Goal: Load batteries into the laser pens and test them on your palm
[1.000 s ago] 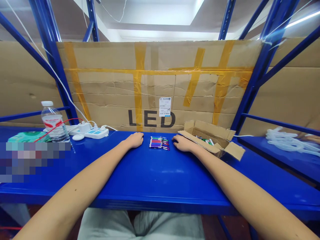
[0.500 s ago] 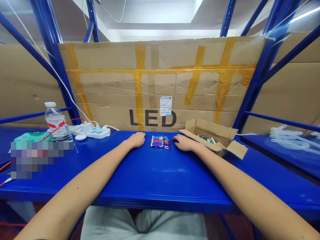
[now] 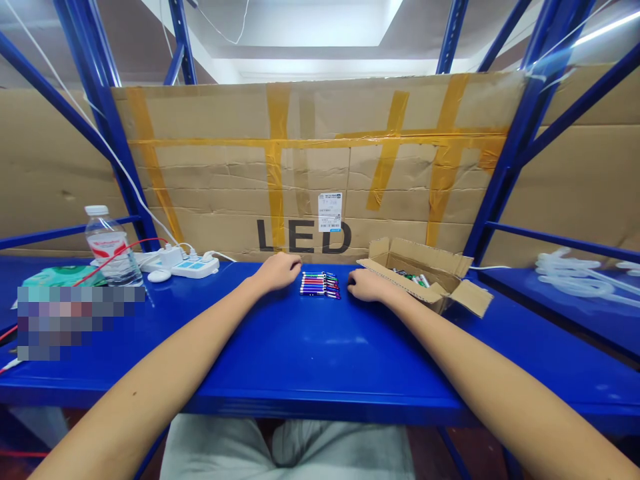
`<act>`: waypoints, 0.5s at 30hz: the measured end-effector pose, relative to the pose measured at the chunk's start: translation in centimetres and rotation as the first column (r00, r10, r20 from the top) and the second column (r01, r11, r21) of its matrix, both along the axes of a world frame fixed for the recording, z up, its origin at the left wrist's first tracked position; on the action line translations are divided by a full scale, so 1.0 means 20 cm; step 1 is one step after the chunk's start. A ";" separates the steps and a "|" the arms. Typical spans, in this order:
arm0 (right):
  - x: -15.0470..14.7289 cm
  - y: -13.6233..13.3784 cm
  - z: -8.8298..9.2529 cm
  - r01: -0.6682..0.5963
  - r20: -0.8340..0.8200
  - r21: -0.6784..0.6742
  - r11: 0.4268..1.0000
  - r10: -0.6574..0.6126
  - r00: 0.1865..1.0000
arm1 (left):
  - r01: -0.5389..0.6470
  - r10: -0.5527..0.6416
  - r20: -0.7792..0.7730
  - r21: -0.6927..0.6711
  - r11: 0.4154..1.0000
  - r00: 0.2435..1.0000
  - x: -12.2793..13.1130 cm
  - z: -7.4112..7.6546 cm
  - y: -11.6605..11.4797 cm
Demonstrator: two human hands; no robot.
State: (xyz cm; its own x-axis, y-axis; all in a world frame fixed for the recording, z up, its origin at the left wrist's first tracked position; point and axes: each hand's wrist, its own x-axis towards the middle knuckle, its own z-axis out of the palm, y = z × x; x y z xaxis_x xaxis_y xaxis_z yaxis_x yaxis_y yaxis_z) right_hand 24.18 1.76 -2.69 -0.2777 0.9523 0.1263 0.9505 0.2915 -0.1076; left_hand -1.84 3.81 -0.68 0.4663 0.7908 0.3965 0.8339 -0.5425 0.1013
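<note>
A row of slim, shiny, multicoloured pen-like pieces point(image 3: 313, 283) lies side by side on the blue tabletop point(image 3: 310, 360), their narrower ends to the right. My left hand point(image 3: 280, 270) hovers just off the row's upper left corner, fingers bent forward with a small gap between thumb and fingers. Nothing shows in it. On the other side of the row, my right hand point(image 3: 367, 285) rests near the table, loosely curled, with a dark gap between its fingertips and no object visible there. Neither hand touches the pieces.
An open cardboard box point(image 3: 425, 267) holding more small pieces stands beside my right forearm. To the left are a water bottle point(image 3: 113, 247), a white power strip point(image 3: 193, 265) with cables, and a green packet point(image 3: 60, 275). A big cardboard panel point(image 3: 225, 187) closes off the back.
My left hand has lifted and shifted right, closer to the row, with its fingers now extended toward it. My right hand's fingers have curled in slightly. The row looks the same.
</note>
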 end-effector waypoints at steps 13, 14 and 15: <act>-0.11 -0.15 0.07 -0.370 -0.299 -0.073 0.926 0.334 0.894 | 0.279 -0.289 -0.240 -0.075 0.957 0.927 0.18 -0.01 -0.17; -0.11 -0.15 0.07 -0.372 -0.293 -0.074 0.925 0.337 0.895 | 0.282 -0.291 -0.251 -0.071 0.957 0.923 0.18 -0.01 -0.17; -0.11 -0.15 0.07 -0.373 -0.290 -0.076 0.925 0.338 0.896 | 0.281 -0.289 -0.259 -0.068 0.957 0.922 0.17 -0.01 -0.17</act>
